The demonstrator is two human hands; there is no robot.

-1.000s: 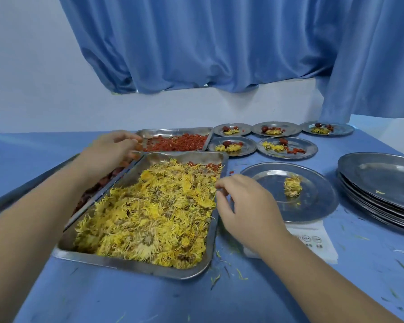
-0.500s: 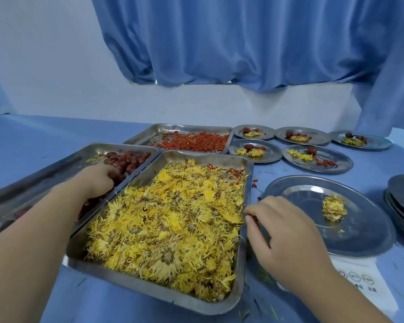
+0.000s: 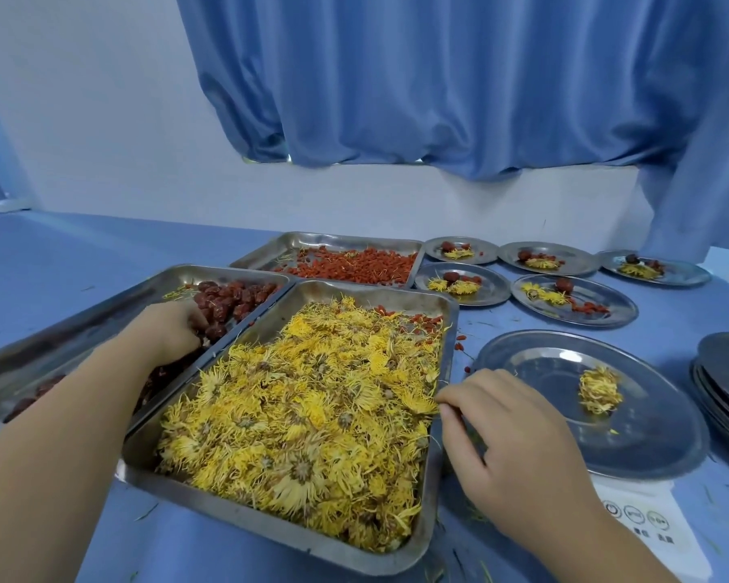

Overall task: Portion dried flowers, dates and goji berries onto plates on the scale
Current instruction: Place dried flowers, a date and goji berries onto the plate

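At centre left the left hand [image 3: 169, 334] curls its fingers [image 3: 192, 319] among the dates [image 3: 236, 298], grip unclear, right hand [image 3: 518, 448] slack near the lower-right plate [image 3: 535, 372], off which a dropped date could roll.

Food-prep room: steel trays [image 3: 152, 288], portioned plates [image 3: 573, 313], scale [image 3: 644, 519], blue curtain [image 3: 438, 77].

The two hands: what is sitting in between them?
In the head view, the tray of yellow dried flowers lies between them: the left hand is in the dates tray, the right hand is by its right rim.
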